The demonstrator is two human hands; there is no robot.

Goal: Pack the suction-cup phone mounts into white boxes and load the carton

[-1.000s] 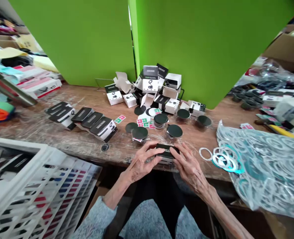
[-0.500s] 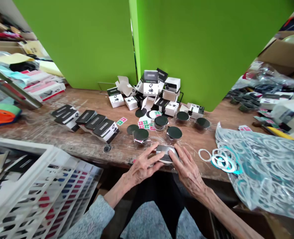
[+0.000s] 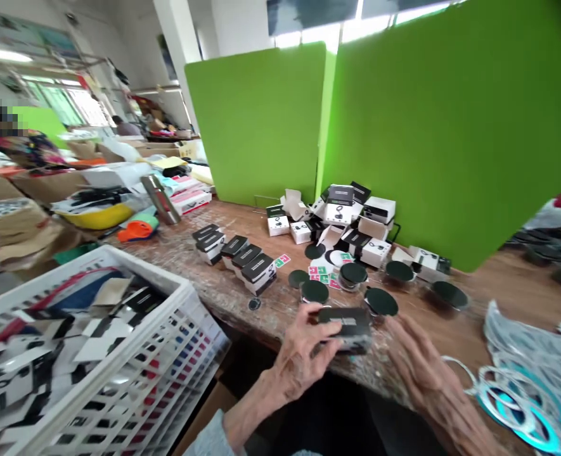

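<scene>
My left hand (image 3: 303, 354) grips a small black-topped cardboard box (image 3: 347, 326) at the table's front edge, fingers on its left side and top. Apart from that box, my right hand (image 3: 418, 358) is off to its right, fingers stretched out, blurred and holding nothing. Just beyond the box lie several round dark discs in clear wrapping, among them a left disc (image 3: 315, 292) and a right disc (image 3: 381, 301). Small red and green printed cards (image 3: 324, 275) lie between them. To the left, a row of similar closed boxes (image 3: 260, 271) stands on the wooden table.
A white plastic crate (image 3: 185, 297) with flattened boxes stands at the left. White boxes (image 3: 340, 212) are piled before the green partition (image 3: 270, 126). At the right lie white rings (image 3: 508, 399) and a clear bag of rings (image 3: 522, 335). A metal flask (image 3: 161, 199) stands far left.
The view has swung left and up, showing more of the crate and room. My right hand has let go of the box and moved right; my left hand still holds it.
</scene>
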